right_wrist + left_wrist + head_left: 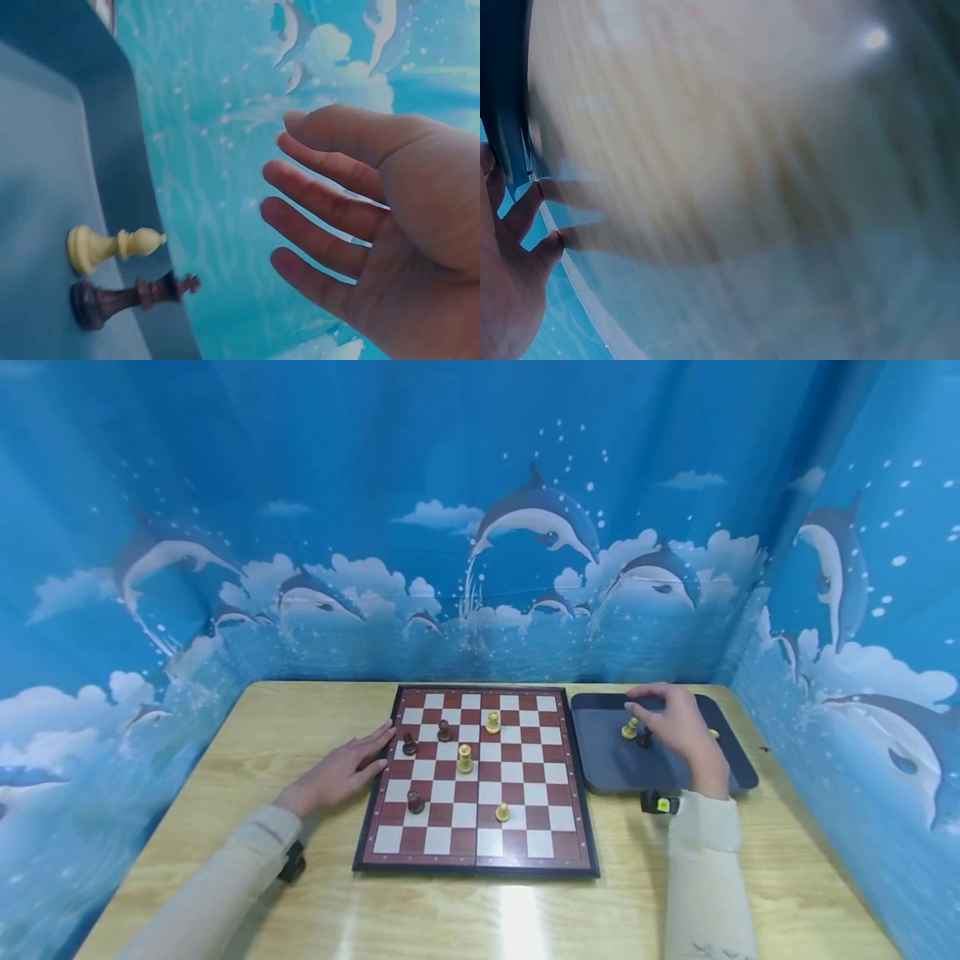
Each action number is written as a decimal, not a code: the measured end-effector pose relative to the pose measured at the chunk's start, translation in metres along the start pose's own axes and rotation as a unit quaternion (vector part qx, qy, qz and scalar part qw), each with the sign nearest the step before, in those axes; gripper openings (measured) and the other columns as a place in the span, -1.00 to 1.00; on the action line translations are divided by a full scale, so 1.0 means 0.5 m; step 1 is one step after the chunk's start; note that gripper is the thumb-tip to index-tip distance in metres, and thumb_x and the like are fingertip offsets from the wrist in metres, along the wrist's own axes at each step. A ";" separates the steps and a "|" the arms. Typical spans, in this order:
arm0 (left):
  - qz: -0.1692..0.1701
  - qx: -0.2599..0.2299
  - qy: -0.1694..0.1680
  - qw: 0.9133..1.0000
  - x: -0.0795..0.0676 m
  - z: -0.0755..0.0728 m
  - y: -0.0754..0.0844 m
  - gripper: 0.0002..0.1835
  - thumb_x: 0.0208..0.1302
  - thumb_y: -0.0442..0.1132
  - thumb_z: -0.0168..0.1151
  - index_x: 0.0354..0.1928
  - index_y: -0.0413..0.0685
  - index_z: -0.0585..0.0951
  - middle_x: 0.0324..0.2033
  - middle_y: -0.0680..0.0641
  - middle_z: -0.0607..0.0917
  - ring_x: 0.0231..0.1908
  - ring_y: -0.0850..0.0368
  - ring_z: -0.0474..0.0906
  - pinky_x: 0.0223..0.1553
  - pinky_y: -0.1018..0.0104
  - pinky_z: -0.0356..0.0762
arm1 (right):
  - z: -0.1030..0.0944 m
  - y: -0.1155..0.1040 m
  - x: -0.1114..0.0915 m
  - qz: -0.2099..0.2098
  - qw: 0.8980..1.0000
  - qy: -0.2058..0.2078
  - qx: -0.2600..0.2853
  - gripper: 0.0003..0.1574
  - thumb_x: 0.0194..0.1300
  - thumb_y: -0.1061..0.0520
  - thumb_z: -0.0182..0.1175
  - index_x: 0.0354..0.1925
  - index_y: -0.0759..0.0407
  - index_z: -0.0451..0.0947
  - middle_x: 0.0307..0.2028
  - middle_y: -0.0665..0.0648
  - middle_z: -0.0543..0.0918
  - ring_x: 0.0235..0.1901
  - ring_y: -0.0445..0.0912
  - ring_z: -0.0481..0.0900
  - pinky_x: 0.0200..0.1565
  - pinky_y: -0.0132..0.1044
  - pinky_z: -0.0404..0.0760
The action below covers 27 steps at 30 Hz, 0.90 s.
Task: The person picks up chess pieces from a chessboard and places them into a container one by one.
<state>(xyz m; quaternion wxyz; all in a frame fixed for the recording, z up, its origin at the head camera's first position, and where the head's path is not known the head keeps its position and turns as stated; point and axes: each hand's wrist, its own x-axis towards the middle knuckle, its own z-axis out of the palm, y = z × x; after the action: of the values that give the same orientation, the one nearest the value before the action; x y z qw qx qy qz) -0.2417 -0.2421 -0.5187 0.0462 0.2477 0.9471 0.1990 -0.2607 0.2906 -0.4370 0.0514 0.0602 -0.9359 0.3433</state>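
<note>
My left hand (337, 775) rests at the left edge of the chessboard (476, 862), its fingers extended over the dark frame. Above the dark tray (611, 777) hovers my right hand (678, 727), which holds nothing; its fingers are loosely bent in the right wrist view. Close to those fingers, a cream bishop (112, 247) and a dark king (127, 300) stand side by side in the tray. Dark pieces (416, 802) and cream pieces, including a rook (465, 758) and a pawn (502, 812), stand spread over the board.
Another cream piece (713, 734) shows in the tray beyond my right wrist, partly hidden. The tray stands just right of the board on a wooden table (322, 902). A blue dolphin-print curtain (420, 468) closes off the back and sides.
</note>
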 end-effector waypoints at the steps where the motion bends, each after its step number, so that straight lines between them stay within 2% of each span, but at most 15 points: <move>1: -0.001 -0.001 0.000 1.000 0.000 0.001 0.000 -0.38 0.43 0.16 -0.24 0.45 0.19 0.02 0.45 0.08 -0.03 0.35 -0.10 0.11 0.35 -0.14 -0.03 | 0.000 -0.004 -0.001 -0.002 1.000 -0.006 0.002 -0.58 0.30 -0.11 0.13 0.00 0.10 0.56 0.05 0.22 0.55 0.09 0.17 0.43 0.04 0.17 0.41; 8: -0.001 -0.001 -0.001 1.000 0.004 0.008 -0.006 -0.37 0.42 0.18 -0.26 0.45 0.21 0.01 0.45 0.08 -0.03 0.35 -0.09 0.11 0.35 -0.13 -0.03 | 0.003 -0.035 -0.006 -0.015 0.998 -0.062 0.021 -0.56 0.29 -0.11 0.15 0.04 0.07 0.54 0.05 0.19 0.56 0.11 0.16 0.43 0.07 0.13 0.45; 15: 0.006 -0.006 0.003 1.000 0.003 0.007 -0.007 -0.37 0.42 0.17 -0.24 0.45 0.18 0.01 0.45 0.04 -0.03 0.35 -0.13 0.10 0.34 -0.17 -0.03 | 0.014 -0.067 -0.003 -0.034 0.991 -0.125 0.024 -0.56 0.32 -0.03 0.14 0.08 0.14 0.51 0.07 0.22 0.55 0.06 0.10 0.47 0.04 0.07 0.48; 23: -0.002 -0.006 -0.004 1.000 0.002 0.004 -0.005 -0.37 0.42 0.17 -0.23 0.45 0.19 0.01 0.45 0.06 -0.03 0.35 -0.11 0.09 0.33 -0.18 -0.02 | 0.047 -0.099 -0.005 -0.048 0.972 -0.230 0.018 -0.43 0.31 -0.04 0.14 0.15 0.29 0.44 0.07 0.28 0.53 0.02 0.08 0.49 -0.03 -0.04 0.55; 27: -0.005 -0.011 0.000 1.000 0.002 0.003 -0.004 -0.37 0.42 0.15 -0.21 0.45 0.19 0.02 0.45 0.10 -0.04 0.36 -0.10 0.10 0.34 -0.16 -0.03 | 0.069 -0.121 -0.004 -0.063 0.963 -0.259 0.030 -0.46 0.31 -0.02 0.14 0.15 0.26 0.45 0.07 0.26 0.54 0.03 0.07 0.50 -0.01 -0.03 0.55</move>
<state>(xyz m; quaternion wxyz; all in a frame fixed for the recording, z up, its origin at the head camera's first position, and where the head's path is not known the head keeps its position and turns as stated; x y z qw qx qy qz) -0.2431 -0.2428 -0.5208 0.0503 0.2420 0.9462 0.2089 -0.2517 0.2225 -0.4251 -0.1734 0.2080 -0.9007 0.3399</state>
